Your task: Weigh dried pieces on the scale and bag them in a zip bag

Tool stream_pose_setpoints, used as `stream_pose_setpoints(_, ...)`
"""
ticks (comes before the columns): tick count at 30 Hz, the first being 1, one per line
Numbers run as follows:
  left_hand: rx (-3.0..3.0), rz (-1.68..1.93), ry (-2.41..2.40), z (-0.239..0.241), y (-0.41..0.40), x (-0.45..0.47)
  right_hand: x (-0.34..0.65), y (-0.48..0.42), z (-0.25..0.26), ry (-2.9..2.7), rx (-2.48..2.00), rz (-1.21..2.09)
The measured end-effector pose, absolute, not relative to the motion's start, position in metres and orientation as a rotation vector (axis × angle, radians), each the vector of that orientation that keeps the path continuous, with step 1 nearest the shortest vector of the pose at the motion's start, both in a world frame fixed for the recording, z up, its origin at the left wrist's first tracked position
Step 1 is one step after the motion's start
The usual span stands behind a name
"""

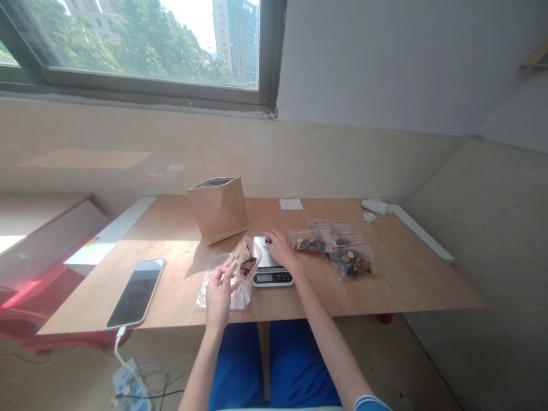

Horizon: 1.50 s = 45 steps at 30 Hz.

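Observation:
My left hand [220, 288] is closed on the edge of a clear zip bag [247, 264], which is tilted with its mouth beside the scale. Dark and tan dried pieces lie inside it. My right hand [280, 249] is over the metal plate of a small digital scale [273, 279], fingertips closed around a small dark dried piece [268, 240]. The hand covers part of the plate. Under the left hand lies a stack of clear zip bags [203, 297]. An open brown paper pouch [220, 211] stands upright behind the held bag.
Several filled zip bags [353, 262] lie to the right of the scale. A phone [137, 294] with a charging cable [119, 342] rests at the table's left. White paper [291, 204] lies at the back, crumpled tissue [370, 217] at the back right. The window wall borders the table.

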<state>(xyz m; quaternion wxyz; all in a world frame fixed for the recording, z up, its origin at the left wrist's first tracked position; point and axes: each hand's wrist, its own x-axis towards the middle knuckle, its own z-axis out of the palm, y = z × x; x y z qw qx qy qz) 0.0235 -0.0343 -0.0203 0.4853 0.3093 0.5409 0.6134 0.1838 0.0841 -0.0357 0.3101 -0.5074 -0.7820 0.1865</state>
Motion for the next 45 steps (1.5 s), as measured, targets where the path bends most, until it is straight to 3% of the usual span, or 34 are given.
stream_pose_setpoints(10,0.725,1.566,1.266,-0.019,-0.035,0.02,0.187,0.089,-0.052,-2.049,-1.419,0.43)
stream_pose_setpoints(21,0.804,1.584,1.274,-0.022,-0.034,0.029,0.178,0.061,0.006,-1.419,-1.013,1.024)
stream_pose_setpoints(26,0.81,1.596,1.283,-0.02,-0.036,0.036,0.166,0.033,0.033,-1.621,-0.95,1.145)
stream_pose_setpoints(29,0.826,1.612,1.229,-0.02,-0.038,0.038,0.168,0.023,0.035,-1.761,-1.043,1.053)
stream_pose_setpoints(36,0.828,1.604,1.231,-0.016,-0.041,0.04,0.188,0.004,0.014,-1.511,-1.267,0.891)
stream_pose_setpoints(42,0.909,1.682,1.211,-0.01,-0.044,0.05,0.189,-0.025,0.004,-1.741,-1.126,1.252)
stream_pose_setpoints(45,1.02,1.664,1.246,-0.002,-0.048,0.056,0.18,-0.032,0.01,-1.784,-1.042,1.222)
